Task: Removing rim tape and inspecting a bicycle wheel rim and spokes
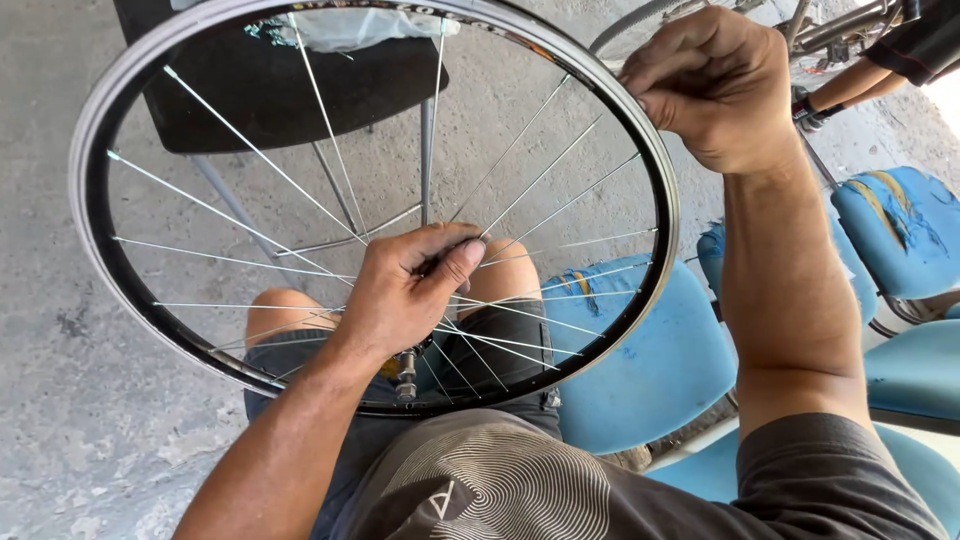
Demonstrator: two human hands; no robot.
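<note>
Black-rimmed bicycle wheel (120,140) between left hand (400,295) at hub, right hand (715,85) on rim.

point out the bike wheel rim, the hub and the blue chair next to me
bike wheel rim (85,215): head view, on the silver left side of the rim.
hub (406,372): head view, on the axle end showing below the left hand.
blue chair (645,365): head view, on the seat's bare middle.
</note>
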